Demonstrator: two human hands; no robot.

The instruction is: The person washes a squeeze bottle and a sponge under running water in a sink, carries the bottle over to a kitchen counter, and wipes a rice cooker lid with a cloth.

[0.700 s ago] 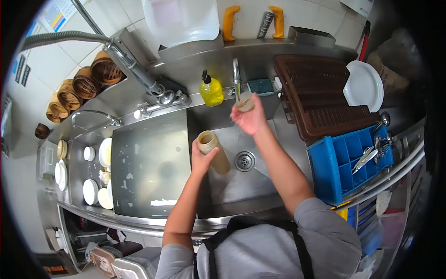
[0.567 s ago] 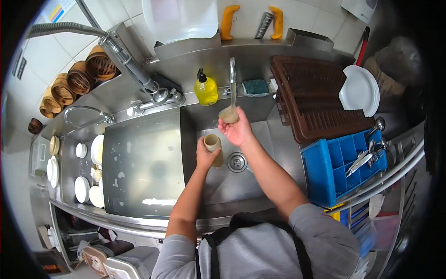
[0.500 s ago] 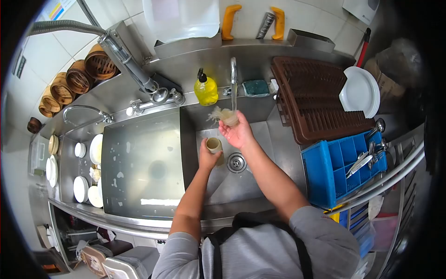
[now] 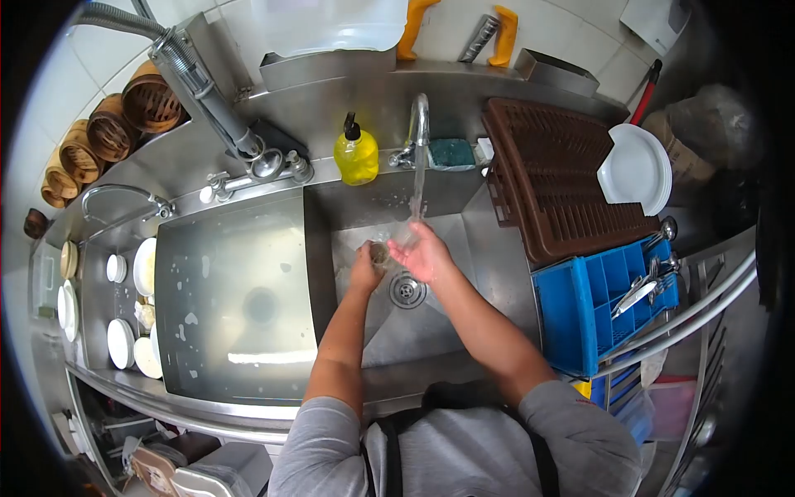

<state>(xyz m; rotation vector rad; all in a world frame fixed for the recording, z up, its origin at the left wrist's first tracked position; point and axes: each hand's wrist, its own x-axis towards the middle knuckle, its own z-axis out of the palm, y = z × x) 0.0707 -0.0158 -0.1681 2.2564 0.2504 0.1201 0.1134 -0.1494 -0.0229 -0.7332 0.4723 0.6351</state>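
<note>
My left hand (image 4: 363,269) is wrapped round a small beige cup (image 4: 380,252) low in the right-hand sink basin (image 4: 451,319). Splashing water blurs the cup's edge. Close beside it, under the running tap (image 4: 422,116), is my right hand (image 4: 424,255), palm turned up and fingers apart. The water stream lands at its fingers, and I make out nothing held in it. Below both hands lies the round drain (image 4: 407,291).
Left is a water-filled basin (image 4: 240,306), then white dishes (image 4: 121,344). Behind stand a yellow soap bottle (image 4: 357,157) and green sponge (image 4: 451,154). At right are a brown dish rack (image 4: 542,182), white plates (image 4: 642,170) and a blue cutlery holder (image 4: 571,319).
The cup in my right hand is no longer seen there; where it went is unclear. My right hand has lowered beside the left, which still holds a cup. The whole view has shifted slightly.
</note>
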